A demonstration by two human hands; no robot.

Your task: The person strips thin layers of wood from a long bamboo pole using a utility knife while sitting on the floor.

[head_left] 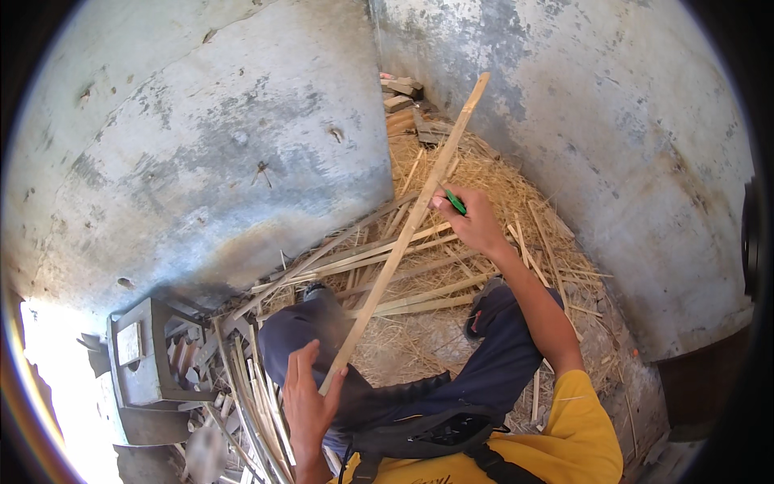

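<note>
Bamboo slat [407, 226] – long, thin, pale; looks light and stiff, likely springy mid-span, edges possibly splintery. Long axis runs diagonally: lower end at left hand [306, 403], upper tip pointing up-right toward the wall corner. Left fingers loosely curled on the lower end; right hand [476, 222] closed on a green pen [455, 202], thumb against the slat above mid-length. Best hold – near both ends. Beyond the right fingers: straw [492, 173], loose strips [387, 270]

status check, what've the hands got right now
Left hand steadies the near end of the long wooden strip. Right hand on the strip with a green pen. Loose strips and straw underneath, nothing blocking.
</note>
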